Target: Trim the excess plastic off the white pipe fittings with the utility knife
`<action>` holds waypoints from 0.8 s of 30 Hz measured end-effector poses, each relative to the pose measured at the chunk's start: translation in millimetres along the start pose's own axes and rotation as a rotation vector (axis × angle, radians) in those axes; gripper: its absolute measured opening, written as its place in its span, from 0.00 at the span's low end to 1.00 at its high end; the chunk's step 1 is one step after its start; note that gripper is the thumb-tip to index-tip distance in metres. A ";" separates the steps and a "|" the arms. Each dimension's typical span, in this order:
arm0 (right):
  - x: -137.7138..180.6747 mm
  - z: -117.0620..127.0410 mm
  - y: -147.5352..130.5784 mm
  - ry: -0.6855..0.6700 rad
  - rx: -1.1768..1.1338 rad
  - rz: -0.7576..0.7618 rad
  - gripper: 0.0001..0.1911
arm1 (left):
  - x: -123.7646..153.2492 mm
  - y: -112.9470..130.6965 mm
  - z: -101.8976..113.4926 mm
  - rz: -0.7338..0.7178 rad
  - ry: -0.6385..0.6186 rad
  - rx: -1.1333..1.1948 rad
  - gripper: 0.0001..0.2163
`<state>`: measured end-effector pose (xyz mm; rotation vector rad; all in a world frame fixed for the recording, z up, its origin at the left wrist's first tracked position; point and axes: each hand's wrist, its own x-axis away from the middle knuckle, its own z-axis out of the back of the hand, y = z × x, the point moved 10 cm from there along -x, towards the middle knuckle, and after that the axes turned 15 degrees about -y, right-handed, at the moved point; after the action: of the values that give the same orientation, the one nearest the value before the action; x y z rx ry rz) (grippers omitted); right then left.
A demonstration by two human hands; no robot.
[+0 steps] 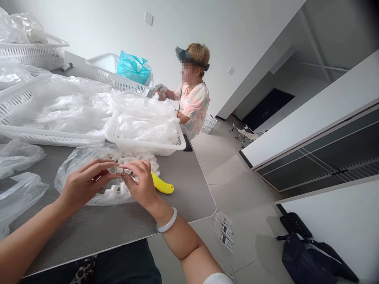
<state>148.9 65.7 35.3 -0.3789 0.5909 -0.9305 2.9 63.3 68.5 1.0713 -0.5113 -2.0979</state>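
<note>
A small white plastic pipe fitting [113, 170], its round opening toward me, is held between my two hands above the table. My left hand [84, 179] is closed on it from the left, fingertips and thumb pinching. From the other side my right hand [141, 181], with a pale bangle on the wrist, pinches the fitting's right end. Under and behind the hands, several more white fittings [111, 190] lie on a spread clear plastic bag [71, 163]. A yellow-handled tool [162, 184] lies just right of my right hand; its other end is hidden behind that hand.
White baskets [145, 145] filled with clear plastic bags stand along the far side. A basket [102, 59] behind holds a turquoise bag [134, 68]. Loose bags [22, 197] lie at left. Another person [194, 102] works across the table. The table's right edge [207, 185] borders the floor.
</note>
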 end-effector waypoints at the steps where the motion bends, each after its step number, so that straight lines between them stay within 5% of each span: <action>1: 0.3 0.1 -0.1 0.003 -0.006 0.004 0.12 | 0.2 -1.1 -0.1 0.010 -0.004 -0.002 0.11; 18: 2.4 -0.3 14.6 0.009 -0.238 -0.080 0.08 | 4.3 14.1 -5.2 -0.191 -0.064 -0.030 0.13; 24: 8.4 11.5 14.1 0.109 -0.161 -0.087 0.10 | 4.5 -11.6 -2.8 -0.065 -0.084 0.113 0.21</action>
<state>168.9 67.1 34.0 -0.5034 0.7567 -0.9948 -1.5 67.6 57.3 1.0793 -0.6509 -2.2006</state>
